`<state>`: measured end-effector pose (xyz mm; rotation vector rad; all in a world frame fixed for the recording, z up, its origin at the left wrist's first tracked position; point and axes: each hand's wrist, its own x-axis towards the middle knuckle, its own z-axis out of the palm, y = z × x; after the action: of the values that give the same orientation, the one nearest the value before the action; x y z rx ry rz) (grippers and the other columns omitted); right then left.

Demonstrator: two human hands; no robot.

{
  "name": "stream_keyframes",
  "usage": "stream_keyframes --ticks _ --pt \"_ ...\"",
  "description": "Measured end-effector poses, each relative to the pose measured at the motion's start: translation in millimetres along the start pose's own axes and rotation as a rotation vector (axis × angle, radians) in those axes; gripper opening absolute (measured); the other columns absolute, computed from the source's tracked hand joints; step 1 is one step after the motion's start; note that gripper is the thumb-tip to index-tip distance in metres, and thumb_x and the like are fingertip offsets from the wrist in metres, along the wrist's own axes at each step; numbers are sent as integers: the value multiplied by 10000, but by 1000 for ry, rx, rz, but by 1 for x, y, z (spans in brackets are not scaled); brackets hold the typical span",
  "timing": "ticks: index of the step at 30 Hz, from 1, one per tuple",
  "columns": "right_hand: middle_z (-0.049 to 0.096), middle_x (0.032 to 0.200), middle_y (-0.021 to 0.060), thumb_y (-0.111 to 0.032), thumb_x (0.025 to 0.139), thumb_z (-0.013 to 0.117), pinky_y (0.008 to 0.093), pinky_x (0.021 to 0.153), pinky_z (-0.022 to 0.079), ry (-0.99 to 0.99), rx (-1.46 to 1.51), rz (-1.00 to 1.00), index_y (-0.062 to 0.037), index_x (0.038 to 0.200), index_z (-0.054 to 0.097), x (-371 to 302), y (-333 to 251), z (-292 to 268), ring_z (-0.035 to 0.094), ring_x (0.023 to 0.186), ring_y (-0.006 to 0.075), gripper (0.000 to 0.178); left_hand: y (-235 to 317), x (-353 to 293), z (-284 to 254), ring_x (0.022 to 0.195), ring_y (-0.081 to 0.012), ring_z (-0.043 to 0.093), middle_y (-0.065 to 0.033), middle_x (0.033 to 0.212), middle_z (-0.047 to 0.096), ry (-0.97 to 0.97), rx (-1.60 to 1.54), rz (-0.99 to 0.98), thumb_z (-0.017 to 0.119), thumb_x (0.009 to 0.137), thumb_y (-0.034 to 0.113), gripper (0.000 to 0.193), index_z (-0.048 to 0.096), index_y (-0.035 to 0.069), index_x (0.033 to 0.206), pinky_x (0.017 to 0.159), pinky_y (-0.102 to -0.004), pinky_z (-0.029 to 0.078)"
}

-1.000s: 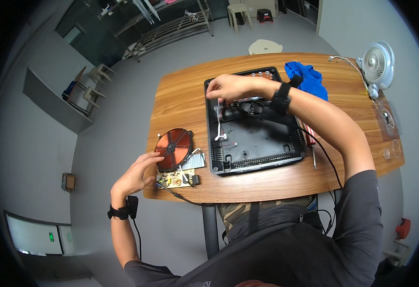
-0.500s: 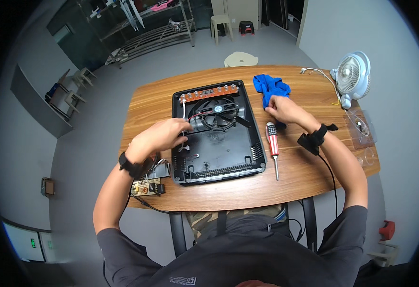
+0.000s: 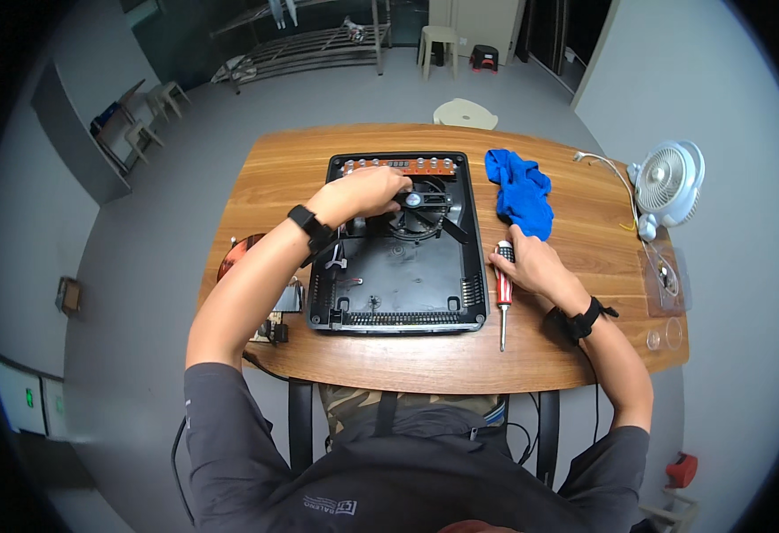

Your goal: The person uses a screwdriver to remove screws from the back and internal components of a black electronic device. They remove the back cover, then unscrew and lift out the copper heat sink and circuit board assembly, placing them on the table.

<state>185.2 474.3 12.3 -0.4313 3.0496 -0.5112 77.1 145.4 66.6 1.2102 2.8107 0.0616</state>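
Observation:
My left hand (image 3: 370, 191) reaches over the open black plastic housing (image 3: 398, 275), its fingers curled down at the left side of the black cooling fan (image 3: 416, 218). What is under the fingertips is hidden. Along the housing's far edge runs an orange button board (image 3: 438, 166) with a small display. My right hand (image 3: 531, 260) is spread at the right of the housing, thumb across the red-and-white handle of a screwdriver (image 3: 504, 289) lying on the table. The index finger reaches the near end of a crumpled blue cloth (image 3: 521, 191).
Beside my left forearm lie a copper-coloured coil (image 3: 240, 253) and a circuit board (image 3: 269, 332), both partly covered. On the right stand a white desk fan (image 3: 669, 182) and a clear plastic tray (image 3: 665, 280). A stool (image 3: 466, 114) is beyond the wooden table (image 3: 389, 360).
My left hand has moved from the housing's left edge to the fan. My right hand has come nearer, from the cloth to the screwdriver handle, and the cloth is stretched nearer too.

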Motion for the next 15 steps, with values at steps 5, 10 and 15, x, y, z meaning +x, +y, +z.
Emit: stream_keyframes --ticks 5,10,15 --pt "685 836 331 -454 924 715 553 710 566 -40 39 8 57 1019 544 2 -1 8 685 805 515 547 -2 9 9 967 -371 707 -180 977 735 19 -58 -27 805 827 166 324 711 41 1112 843 -458 561" --pt "675 843 351 -380 890 745 535 740 563 -30 167 47 82 991 554 6 -5 14 684 849 519 510 -13 23 15 899 -381 705 -182 888 730 -1 -151 -28 852 753 117 279 722 7 975 789 -459 548" --pt "698 863 309 -355 878 742 492 774 559 -31 234 93 69 952 602 12 2 15 703 896 477 453 -21 27 18 897 -370 709 -173 884 735 12 -205 -52 888 688 105 289 742 22 923 774 -445 555"
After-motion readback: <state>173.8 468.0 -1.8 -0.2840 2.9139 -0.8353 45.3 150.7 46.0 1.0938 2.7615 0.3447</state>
